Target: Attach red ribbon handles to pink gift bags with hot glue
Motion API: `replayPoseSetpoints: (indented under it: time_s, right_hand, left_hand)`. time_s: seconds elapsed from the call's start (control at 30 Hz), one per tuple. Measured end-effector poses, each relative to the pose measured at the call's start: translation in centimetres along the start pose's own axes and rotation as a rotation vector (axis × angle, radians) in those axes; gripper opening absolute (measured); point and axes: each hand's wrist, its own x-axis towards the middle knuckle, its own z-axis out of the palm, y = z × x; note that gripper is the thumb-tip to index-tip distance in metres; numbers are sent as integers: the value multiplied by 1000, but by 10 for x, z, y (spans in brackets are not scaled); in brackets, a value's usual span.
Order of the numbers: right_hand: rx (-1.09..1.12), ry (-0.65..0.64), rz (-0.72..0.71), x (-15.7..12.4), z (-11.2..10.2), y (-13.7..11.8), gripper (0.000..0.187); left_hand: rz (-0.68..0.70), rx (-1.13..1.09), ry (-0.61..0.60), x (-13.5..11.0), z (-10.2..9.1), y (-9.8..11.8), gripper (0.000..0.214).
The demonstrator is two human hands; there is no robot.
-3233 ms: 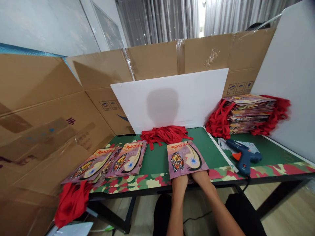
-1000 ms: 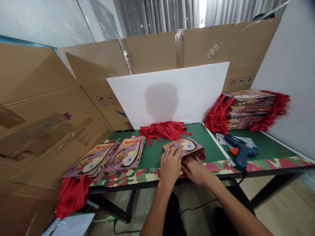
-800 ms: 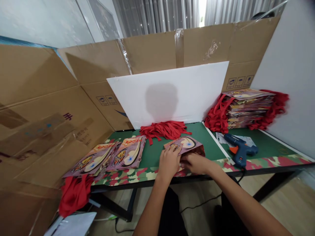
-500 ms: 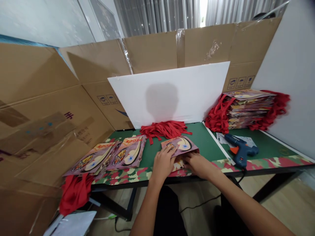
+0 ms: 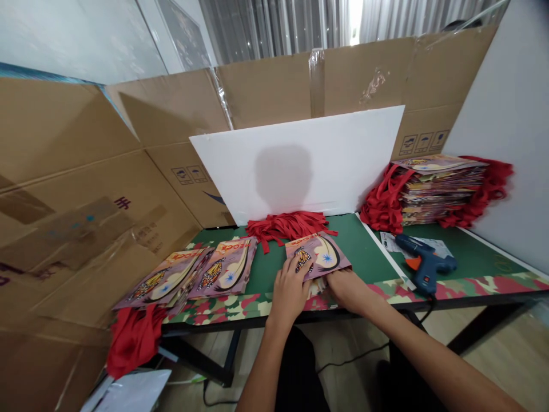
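Note:
A printed paper bag (image 5: 319,254) with a butterfly and a pale face design lies on the green table before me, its mouth facing my body. My left hand (image 5: 294,286) grips the bag's near left side, fingers laid over the printed top. At the mouth, my right hand (image 5: 345,289) reaches in, so the bag hides its fingers. Red ribbon strips (image 5: 289,226) lie heaped just behind the bag. To the left is a flat pile of similar bags (image 5: 227,266), beside another stack (image 5: 163,277) with red ribbon handles (image 5: 135,337) hanging over the table edge.
A blue glue gun (image 5: 424,263) rests on the right over a paper sheet, its cord running below the table. Behind it stands a tall stack of bags (image 5: 444,191) with red handles. A white board (image 5: 343,160) leans against the cardboard wall (image 5: 266,91).
My right hand has gone deeper into the bag's mouth. The bag's top has tilted and turned slightly, and the whole view has shifted a little.

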Motion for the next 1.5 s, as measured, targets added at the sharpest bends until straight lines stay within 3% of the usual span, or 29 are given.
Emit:
replayPoseSetpoints:
  time_s: [0.1, 0.2, 0.33, 0.57, 0.77, 1.0, 1.13, 1.23, 1.3, 1.33, 1.4, 1.5]
  right_hand:
    - [-39, 83, 46, -15, 8, -9, 25]
    - [-105, 321, -10, -30, 18, -13, 9]
    - [-134, 560, -58, -45, 31, -18, 16]
    - [-47, 654, -87, -68, 37, -26, 39]
    - [-49, 610, -109, -89, 38, -32, 44]
    - [-1, 511, -153, -93, 33, -26, 48]
    - [91, 428, -129, -86, 22, -19, 41]
    - [126, 385, -101, -77, 14, -13, 40]
    - [128, 372, -104, -70, 12, -9, 41]
    - [135, 370, -113, -68, 12, -8, 41]
    - [180, 364, -141, -64, 12, -7, 40]
    - [330, 308, -200, -59, 9, -10, 38]
  left_hand:
    - [-4, -11, 19, -1, 3, 1, 51]
    - [-12, -19, 44, -2, 7, 3, 48]
    - [4, -29, 61, -3, 11, 8, 50]
    - [7, -39, 115, -5, 13, 13, 51]
    - [7, -42, 143, -4, 16, 9, 55]
    - [31, -81, 140, -1, 22, -3, 55]
    - [139, -46, 118, 2, 13, -9, 53]
    - [266, -4, 342, -11, 4, -1, 61]
    - [385, -20, 544, -28, 4, 9, 51]
    - [451, -20, 588, -37, 6, 14, 45]
    - [462, 69, 528, -54, 15, 18, 42]
    - [309, 243, 413, -68, 27, 7, 38]
